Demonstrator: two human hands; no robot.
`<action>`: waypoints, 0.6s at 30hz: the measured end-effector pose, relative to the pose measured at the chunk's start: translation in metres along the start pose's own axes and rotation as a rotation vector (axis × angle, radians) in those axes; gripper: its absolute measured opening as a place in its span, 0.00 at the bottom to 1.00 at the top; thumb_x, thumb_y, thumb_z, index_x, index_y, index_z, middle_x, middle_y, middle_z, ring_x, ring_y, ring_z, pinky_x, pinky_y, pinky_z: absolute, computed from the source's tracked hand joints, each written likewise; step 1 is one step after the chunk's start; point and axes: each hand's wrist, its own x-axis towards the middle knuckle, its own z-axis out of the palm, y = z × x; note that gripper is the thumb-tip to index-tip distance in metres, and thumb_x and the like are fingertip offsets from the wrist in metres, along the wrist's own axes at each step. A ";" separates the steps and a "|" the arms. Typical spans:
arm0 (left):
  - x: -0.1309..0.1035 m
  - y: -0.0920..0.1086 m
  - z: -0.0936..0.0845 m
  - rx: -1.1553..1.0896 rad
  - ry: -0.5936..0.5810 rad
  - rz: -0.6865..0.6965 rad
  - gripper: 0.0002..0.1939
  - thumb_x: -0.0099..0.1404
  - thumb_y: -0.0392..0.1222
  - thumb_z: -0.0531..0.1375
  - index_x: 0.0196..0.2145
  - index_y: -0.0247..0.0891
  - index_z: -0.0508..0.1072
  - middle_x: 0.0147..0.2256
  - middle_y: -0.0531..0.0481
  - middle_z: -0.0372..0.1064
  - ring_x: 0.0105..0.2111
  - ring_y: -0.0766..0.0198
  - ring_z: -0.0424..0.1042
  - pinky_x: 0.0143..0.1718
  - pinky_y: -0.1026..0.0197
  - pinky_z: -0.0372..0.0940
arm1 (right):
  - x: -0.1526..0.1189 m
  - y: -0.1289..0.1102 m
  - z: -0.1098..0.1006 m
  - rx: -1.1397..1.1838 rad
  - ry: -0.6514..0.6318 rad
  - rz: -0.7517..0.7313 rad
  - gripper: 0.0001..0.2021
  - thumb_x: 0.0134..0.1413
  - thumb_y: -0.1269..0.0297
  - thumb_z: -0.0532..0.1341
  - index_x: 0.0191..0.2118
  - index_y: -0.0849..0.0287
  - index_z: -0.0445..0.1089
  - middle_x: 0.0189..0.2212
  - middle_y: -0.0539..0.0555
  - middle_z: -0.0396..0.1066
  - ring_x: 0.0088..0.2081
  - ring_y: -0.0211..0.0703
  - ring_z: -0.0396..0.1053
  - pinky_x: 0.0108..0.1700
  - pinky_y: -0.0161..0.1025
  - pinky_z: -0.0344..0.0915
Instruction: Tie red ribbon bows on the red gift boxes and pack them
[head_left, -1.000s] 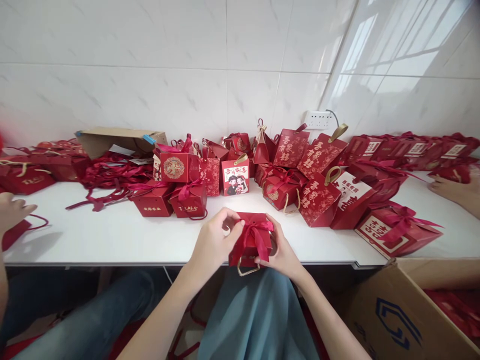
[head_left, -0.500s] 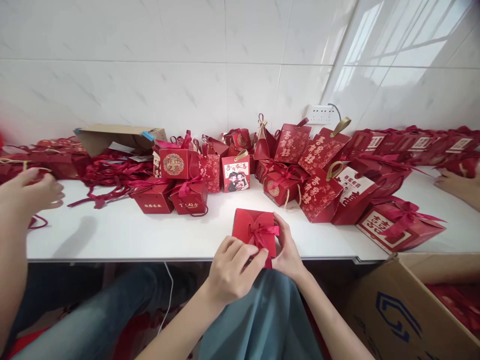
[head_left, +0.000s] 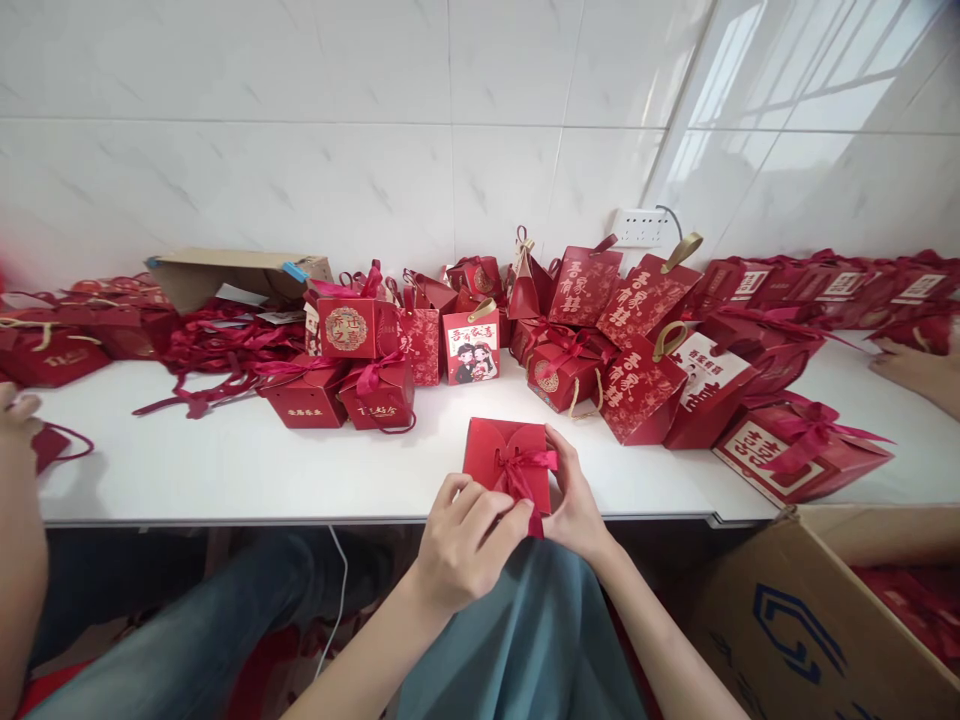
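A red gift box (head_left: 486, 445) rests at the table's front edge, just above my lap, with a crimson ribbon (head_left: 534, 461) tied in a bow on its top. My left hand (head_left: 469, 530) is closed over the near side of the bow, thumb and fingers pinching the ribbon; the fingertips partly hide it. Along the box's right side, my right hand (head_left: 576, 500) curls round and grips it, the far fingers partly out of sight. Beyond the box stand a red box with a cartoon couple (head_left: 472, 352) and a ribboned red box (head_left: 379, 392).
Several red gift boxes and bags (head_left: 637, 390) crowd the back of the white table (head_left: 262, 480). A ribbon pile (head_left: 232, 340) lies left by a cardboard flap (head_left: 240, 268). A cardboard carton (head_left: 795, 620) stands at lower right. Co-workers' hands show at left (head_left: 15, 415) and right (head_left: 919, 370).
My hands and the box stay almost still, with a slight shift of the left fingers on the ribbon. The co-worker's hand at left has moved down and left, uncovering a red box.
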 end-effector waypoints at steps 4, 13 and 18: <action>0.001 0.000 0.000 -0.001 0.010 0.002 0.06 0.60 0.29 0.57 0.35 0.33 0.71 0.25 0.50 0.68 0.24 0.67 0.63 0.29 0.60 0.59 | 0.001 0.000 0.000 -0.005 -0.001 -0.010 0.48 0.35 0.56 0.72 0.62 0.49 0.45 0.59 0.61 0.53 0.59 0.57 0.56 0.58 0.55 0.59; 0.000 -0.002 0.001 -0.035 0.004 -0.009 0.07 0.58 0.28 0.59 0.36 0.32 0.71 0.26 0.49 0.67 0.24 0.67 0.63 0.30 0.60 0.59 | 0.001 -0.002 0.000 0.012 -0.012 0.007 0.48 0.37 0.56 0.71 0.62 0.49 0.44 0.59 0.59 0.54 0.59 0.55 0.56 0.59 0.53 0.57; 0.001 -0.002 0.001 -0.034 0.012 -0.009 0.06 0.59 0.29 0.59 0.35 0.32 0.71 0.25 0.50 0.67 0.24 0.67 0.63 0.30 0.60 0.59 | 0.001 -0.002 0.000 0.010 -0.012 0.040 0.48 0.35 0.56 0.72 0.62 0.50 0.45 0.59 0.61 0.53 0.59 0.57 0.56 0.59 0.54 0.57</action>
